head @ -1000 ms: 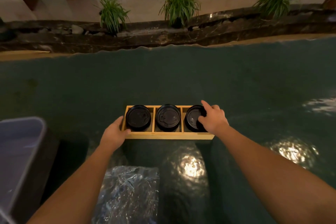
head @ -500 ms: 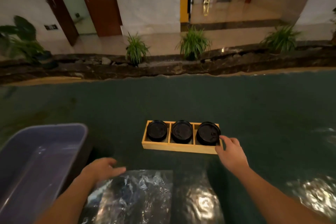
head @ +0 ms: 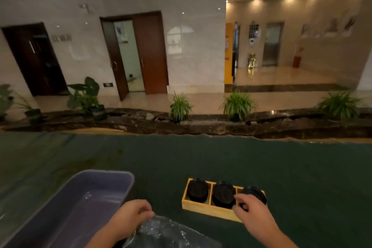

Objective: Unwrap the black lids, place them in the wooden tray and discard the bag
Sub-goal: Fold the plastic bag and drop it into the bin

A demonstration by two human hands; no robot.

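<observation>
We see three black lids (head: 222, 195) sitting in the tray (head: 209, 211), one per compartment, at about 5 o'clock in the view. Our right hand (head: 250, 210) rests at the tray's near right corner, fingers curled over the right lid's edge; whether it actually pinches the lid we cannot tell. Our left hand (head: 131, 216), at 6 o'clock, grips the clear bag (head: 167, 231) by its upper edge, fingers closed on the plastic. The bin (head: 128, 184) lies just to its 9 o'clock side.

We judge the lids done and the discard left. The risks: the bag is limp and slippery, so a shallow pinch could let it slide out before it clears the bin's rim. It could also drape over the rim and hang outside. The right hand, if it drags back carelessly, may tip the right lid up or shift the light tray.
</observation>
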